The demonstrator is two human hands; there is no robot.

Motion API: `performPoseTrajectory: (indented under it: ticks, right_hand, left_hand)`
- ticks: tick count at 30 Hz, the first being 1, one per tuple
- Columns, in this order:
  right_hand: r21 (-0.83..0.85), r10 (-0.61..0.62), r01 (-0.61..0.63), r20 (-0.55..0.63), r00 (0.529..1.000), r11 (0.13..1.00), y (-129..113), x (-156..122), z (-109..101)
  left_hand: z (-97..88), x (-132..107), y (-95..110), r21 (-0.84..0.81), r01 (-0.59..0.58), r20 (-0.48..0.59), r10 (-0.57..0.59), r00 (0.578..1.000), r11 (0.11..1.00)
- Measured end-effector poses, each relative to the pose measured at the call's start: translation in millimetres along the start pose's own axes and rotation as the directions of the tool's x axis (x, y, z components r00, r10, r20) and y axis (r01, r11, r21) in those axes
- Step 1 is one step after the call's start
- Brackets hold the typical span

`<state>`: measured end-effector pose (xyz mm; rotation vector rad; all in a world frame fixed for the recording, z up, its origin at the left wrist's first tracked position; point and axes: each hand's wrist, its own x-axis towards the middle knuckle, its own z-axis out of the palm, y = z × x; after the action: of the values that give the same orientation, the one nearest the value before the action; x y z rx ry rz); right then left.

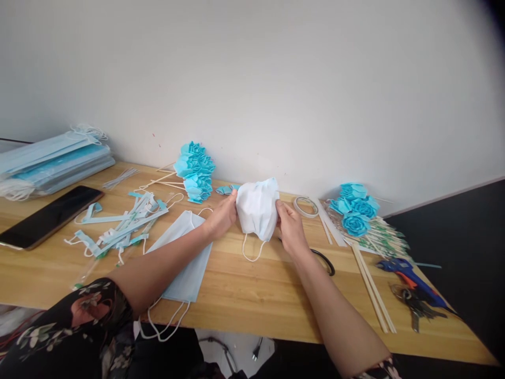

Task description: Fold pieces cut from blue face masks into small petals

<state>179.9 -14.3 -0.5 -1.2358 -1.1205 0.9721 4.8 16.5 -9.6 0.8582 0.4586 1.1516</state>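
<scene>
Both my hands hold one surgical mask (258, 208) above the wooden table (244, 295), its white inner side toward me and spread wide. My left hand (223, 216) grips its left edge, my right hand (290, 226) its right edge. One white ear loop (252, 255) dangles down to the tabletop. Under my left forearm lies another flat light-blue mask (185, 263), its loops hanging over the front edge.
A stack of blue masks (51, 163) and a dark phone (49, 216) lie at the left. Cut mask strips (122, 223), folded blue petals (195, 171), a tape roll (306, 206), black scissors (325, 260), paper roses (355, 210), wooden sticks (373, 289), a blue glue gun (412, 279) and keys (414, 308) are spread about.
</scene>
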Motion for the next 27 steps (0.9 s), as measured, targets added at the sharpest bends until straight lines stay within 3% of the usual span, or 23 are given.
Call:
performPoseTrajectory:
  ticks: [3,8,13,18,23,27]
  right_hand:
    - [0.039,-0.026,0.03,-0.087,0.996,0.999,4.3,4.8,-2.8]
    - [0.028,-0.061,0.066,-0.144,0.988,0.997,7.7,7.5,-3.5]
    - [-0.048,-0.12,0.111,-0.25,0.961,0.993,6.2,7.8,-4.9]
    - [0.003,-0.093,0.098,-0.306,0.948,0.995,8.6,11.0,-6.4]
    - [0.182,0.008,0.045,-0.281,0.96,0.982,5.6,10.2,-4.3]
    - [0.284,0.081,-0.053,-0.088,0.993,0.957,-0.4,7.8,-3.4]
  left_hand:
    - [4.3,-5.6,-0.6,0.053,0.045,0.051,-0.047,0.998,0.998]
    - [2.5,-8.2,-2.2,0.178,0.136,0.013,-0.14,0.99,0.975]
    - [-3.3,-4.9,-4.0,0.243,0.102,0.022,-0.111,0.994,0.965]
    - [-0.7,-5.9,-1.4,0.225,0.076,0.065,-0.093,0.994,0.971]
    - [0.8,-6.6,-1.1,0.19,0.068,0.084,-0.085,0.993,0.979]
    - [-3.0,-3.1,-2.3,0.155,0.032,0.029,-0.037,0.999,0.987]
